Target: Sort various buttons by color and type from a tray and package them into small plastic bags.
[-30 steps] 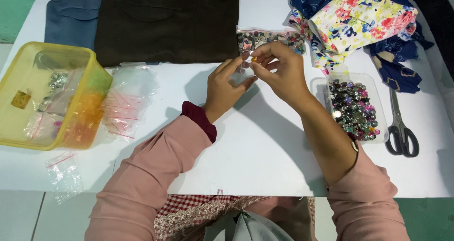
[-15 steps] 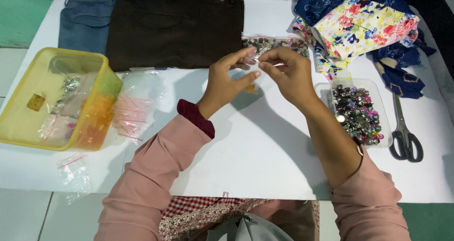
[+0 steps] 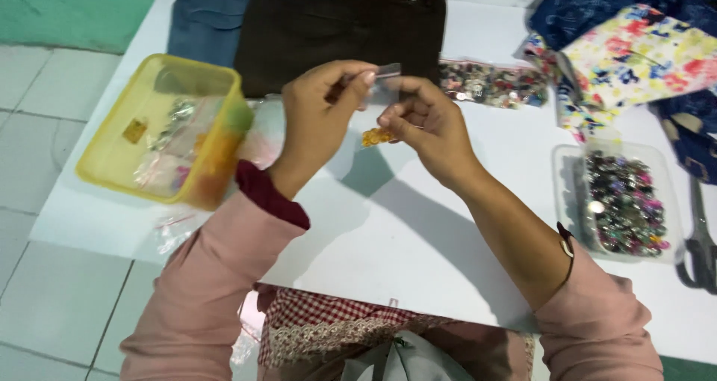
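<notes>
While both hands hover above the white table [image 3: 418, 224], they share one small clear plastic bag [image 3: 379, 101] raised between them. The left hand [image 3: 321, 119] has thumb and forefinger closed on the bag's top edge, and the right hand [image 3: 429, 127] pinches it lower down, fingers closed beside a little cluster of orange beads [image 3: 376, 136] gathered at the bottom of the bag. The bag hangs in the air, clear of the table, in front of a dark brown garment [image 3: 336, 22] laid flat at the far side. To the left, a yellow plastic box [image 3: 160, 131] sits on the table with small bags of mixed bits inside. Beyond the right hand lies a clear bag of mixed buttons [image 3: 493, 82], and near the right forearm stands a clear tray of dark, shiny beads [image 3: 624, 202]. Scissors [image 3: 698, 239] lie just beside that tray at the right edge. Floral cloth [image 3: 635, 60] is heaped at the far right corner.
</notes>
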